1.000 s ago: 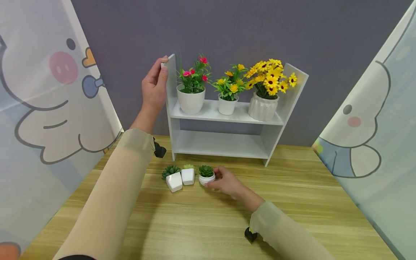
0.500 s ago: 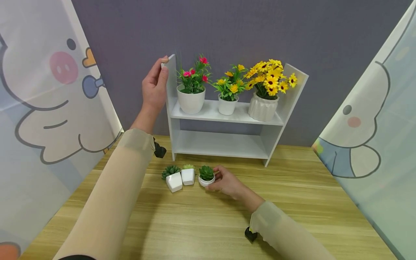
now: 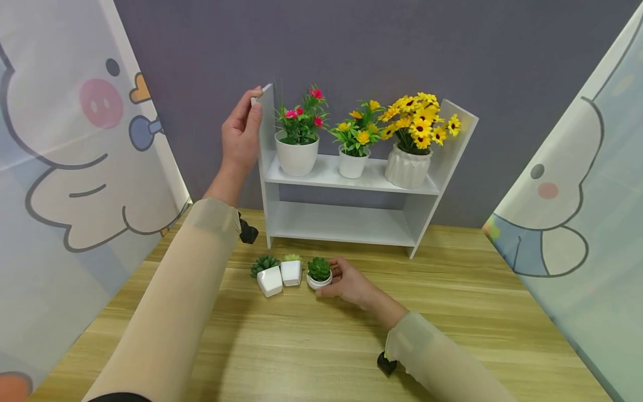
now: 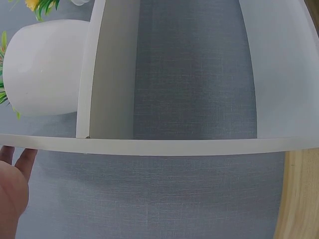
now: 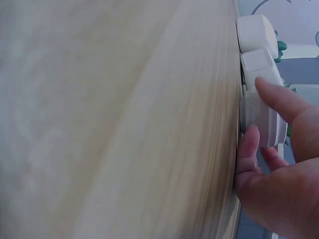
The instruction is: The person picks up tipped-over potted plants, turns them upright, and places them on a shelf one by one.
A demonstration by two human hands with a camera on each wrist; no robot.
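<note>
A white two-tier shelf (image 3: 351, 223) stands against the grey wall. My left hand (image 3: 240, 137) grips the top of its left side panel, thumb in front and fingers behind; the left wrist view shows fingertips (image 4: 26, 162) on that panel. On the table before the shelf, a small potted succulent (image 3: 318, 271) in a round white pot sits between the thumb and fingers of my right hand (image 3: 354, 285). In the right wrist view the thumb lies over the pot (image 5: 261, 117) and fingertips are at its side. Left of it, two succulents in square white pots (image 3: 270, 281) (image 3: 291, 273) lie tipped over.
On the upper tier stand a pink-flowered plant (image 3: 297, 153), a small yellow-flowered plant (image 3: 354, 162) and a larger pot of yellow daisies (image 3: 409, 167). The wooden table (image 3: 301, 346) extends in front. Cartoon-printed curtains (image 3: 90, 123) hang on both sides.
The small succulent in my right hand has tilted and shifted slightly, its green top leaning more toward the camera. My left hand stays on the shelf panel.
</note>
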